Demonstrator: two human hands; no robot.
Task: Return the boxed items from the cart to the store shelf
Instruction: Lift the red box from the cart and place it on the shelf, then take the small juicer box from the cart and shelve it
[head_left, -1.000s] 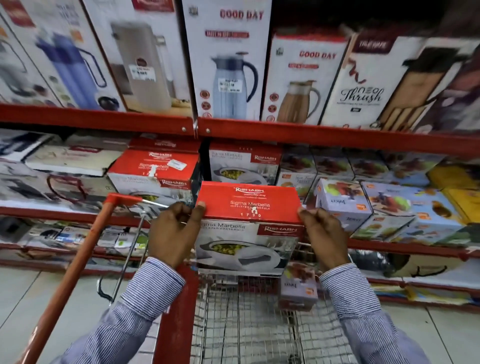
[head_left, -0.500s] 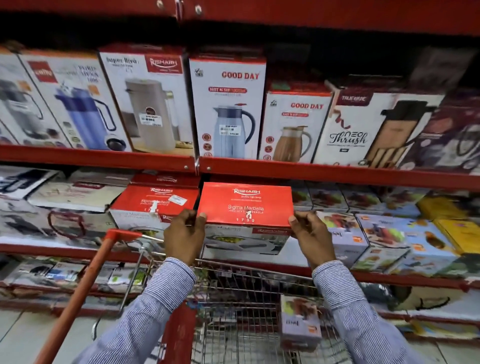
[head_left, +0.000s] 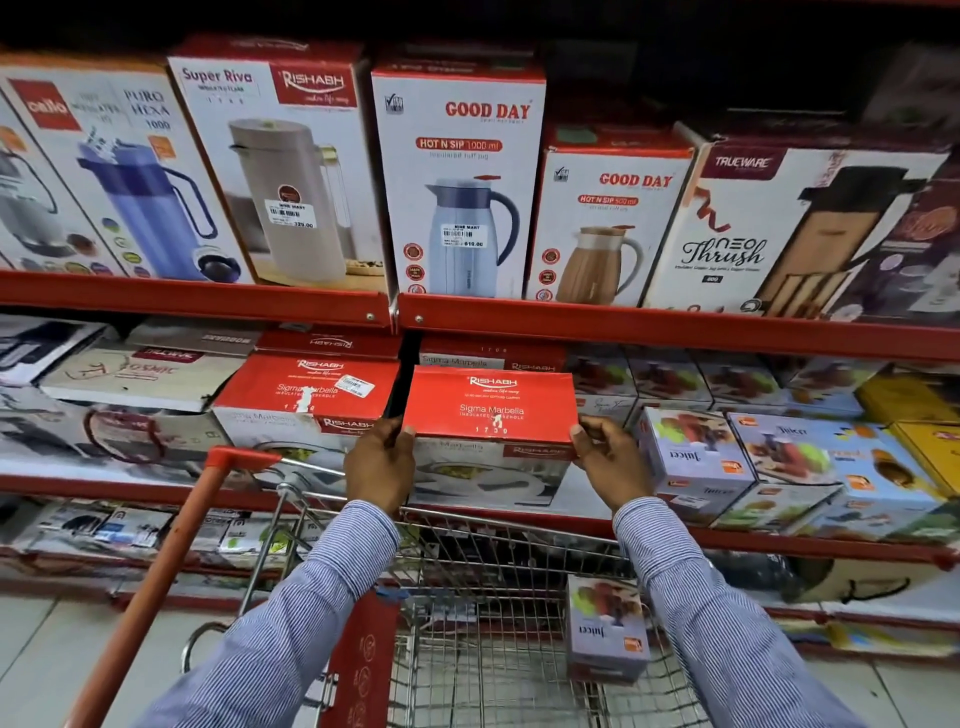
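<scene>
I hold a red-topped Rishabh Sigma Marbella casserole box (head_left: 491, 408) by both ends at the front of the middle shelf (head_left: 675, 335). My left hand (head_left: 379, 462) grips its left end and my right hand (head_left: 610, 462) grips its right end. The box sits in the gap beside a matching red casserole box (head_left: 306, 389) on its left. Below, the wire cart (head_left: 467, 649) holds a small lilac juicer box (head_left: 605, 629) standing at its right side.
Tall jug boxes (head_left: 457, 182) line the upper shelf. Juicer boxes (head_left: 691, 457) are stacked right of my right hand. The cart's orange handle (head_left: 171, 561) slants at lower left. Flat boxes (head_left: 135, 374) lie on the left of the middle shelf. A lower shelf holds more packs.
The casserole box has risen out of the cart and moved forward into the middle shelf gap, both hands still on its ends. The view has tilted upward.
</scene>
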